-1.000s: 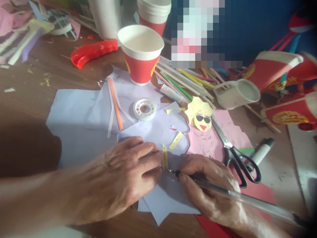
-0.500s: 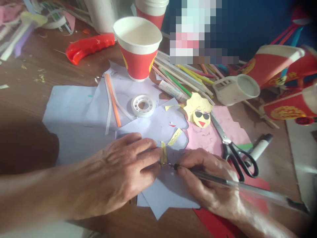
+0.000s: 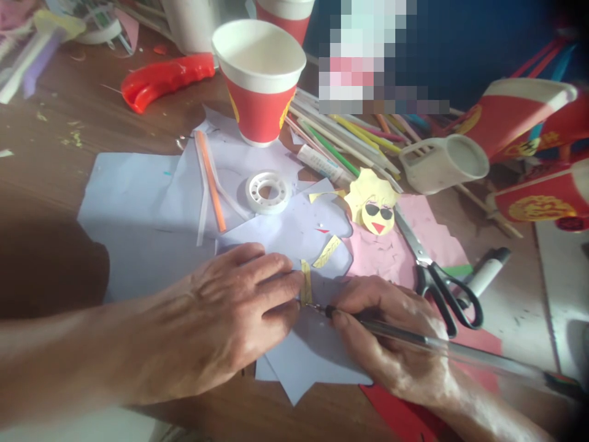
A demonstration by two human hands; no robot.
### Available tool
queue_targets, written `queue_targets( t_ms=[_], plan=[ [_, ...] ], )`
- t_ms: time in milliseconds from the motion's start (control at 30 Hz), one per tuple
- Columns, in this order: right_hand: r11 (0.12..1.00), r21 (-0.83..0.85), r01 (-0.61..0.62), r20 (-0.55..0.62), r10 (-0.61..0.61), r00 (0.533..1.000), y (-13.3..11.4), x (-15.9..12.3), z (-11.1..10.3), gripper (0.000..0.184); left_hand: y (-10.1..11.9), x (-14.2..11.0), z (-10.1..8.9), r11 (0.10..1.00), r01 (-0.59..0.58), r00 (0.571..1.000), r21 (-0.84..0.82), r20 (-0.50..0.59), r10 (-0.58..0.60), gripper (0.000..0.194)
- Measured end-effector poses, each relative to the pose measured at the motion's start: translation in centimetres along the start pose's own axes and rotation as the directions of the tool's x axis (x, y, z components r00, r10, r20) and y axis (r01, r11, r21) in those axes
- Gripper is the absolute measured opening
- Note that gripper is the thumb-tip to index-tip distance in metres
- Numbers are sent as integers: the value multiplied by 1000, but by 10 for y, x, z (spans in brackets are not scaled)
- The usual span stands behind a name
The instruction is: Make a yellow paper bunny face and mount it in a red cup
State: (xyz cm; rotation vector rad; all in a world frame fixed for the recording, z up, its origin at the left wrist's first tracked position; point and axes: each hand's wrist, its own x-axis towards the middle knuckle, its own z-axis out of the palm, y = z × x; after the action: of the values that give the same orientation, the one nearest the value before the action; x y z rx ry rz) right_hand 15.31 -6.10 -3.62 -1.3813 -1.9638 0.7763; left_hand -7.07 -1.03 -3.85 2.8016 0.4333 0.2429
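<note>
My right hand (image 3: pixel 391 337) grips a clear-barrelled pen (image 3: pixel 414 334) whose tip meets the lower end of a narrow yellow paper strip (image 3: pixel 306 279). Flat on the bluish paper (image 3: pixel 317 350) lies my left hand (image 3: pixel 248 301), its fingertips against that strip's left side. A second yellow strip (image 3: pixel 326 252), with drawn lines, rests just above. Farther up on the right is a yellow paper cutout head (image 3: pixel 378 212) with dark glasses and a red mouth. Black-handled scissors (image 3: pixel 427 264) lie beyond my right hand on pink paper (image 3: pixel 439 227).
A red and white paper cup (image 3: pixel 260 92) stands behind a white tape roll (image 3: pixel 268 192). Orange and clear straws (image 3: pixel 211 184) lie left of the roll. A red-handled tool (image 3: pixel 165 80) is at the back left. Several sticks, a marker (image 3: pixel 488 273) and tipped cups (image 3: pixel 519 116) fill the right.
The view has shifted slightly, so objects sit a little differently in it. Both hands stay nearly in place, with the pen tip still at the strip's lower end.
</note>
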Motion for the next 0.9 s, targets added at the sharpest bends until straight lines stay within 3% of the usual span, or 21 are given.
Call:
queue_targets(
  t_ms=[433, 900],
  plan=[
    [999, -46, 10, 1, -10, 1000, -1, 1, 1, 13, 0, 1, -2, 1000, 2, 1000, 8, 16, -2, 25],
    [998, -30, -63, -20, 62, 998, 0, 0, 4, 14, -1, 1, 0, 1000, -14, 1000, 4, 10, 14, 24]
  ],
)
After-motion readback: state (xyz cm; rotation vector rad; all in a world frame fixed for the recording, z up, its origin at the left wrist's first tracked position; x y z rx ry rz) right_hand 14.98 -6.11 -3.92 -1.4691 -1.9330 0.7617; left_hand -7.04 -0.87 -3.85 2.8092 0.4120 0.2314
